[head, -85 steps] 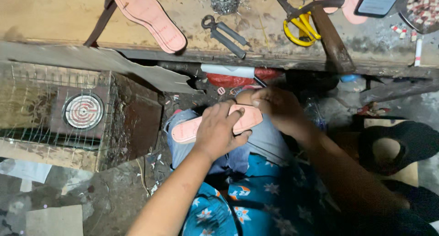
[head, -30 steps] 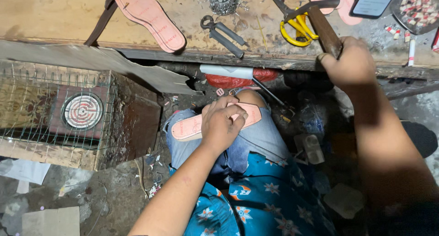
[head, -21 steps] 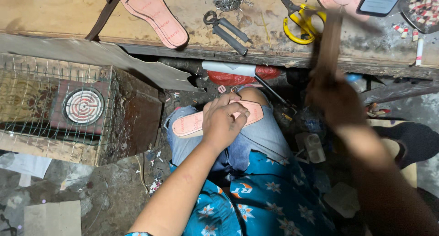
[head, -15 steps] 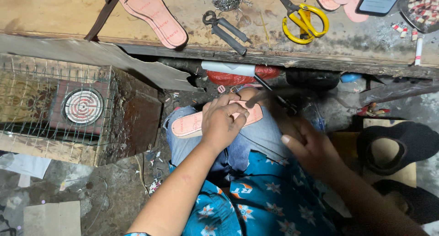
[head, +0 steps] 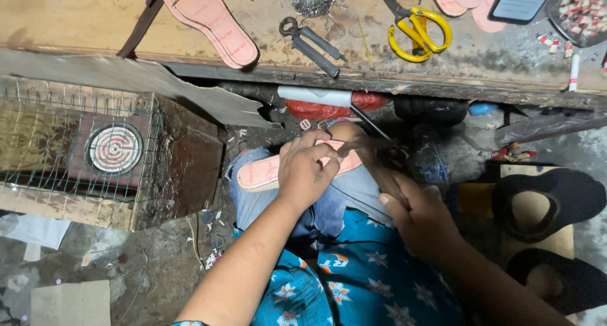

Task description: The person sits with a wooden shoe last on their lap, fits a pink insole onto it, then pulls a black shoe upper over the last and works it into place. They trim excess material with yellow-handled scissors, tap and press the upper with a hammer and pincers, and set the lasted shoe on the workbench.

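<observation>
Insole [head: 265, 172] pinned by left hand [head: 306, 174], hammer [head: 379, 168] gripped

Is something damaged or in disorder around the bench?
Yes. A torn grey sheet hangs ragged below the bench edge, and small scraps litter the floor. The scissors and pliers simply lie loose on top.

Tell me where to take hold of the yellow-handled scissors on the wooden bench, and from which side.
Grip the yellow-handled scissors by the two yellow loop handles, coming from the near bench edge. The loops lie flat toward that edge on the wooden bench, while the dark blades point away toward the far side; the space beside the loops looks open.
</observation>
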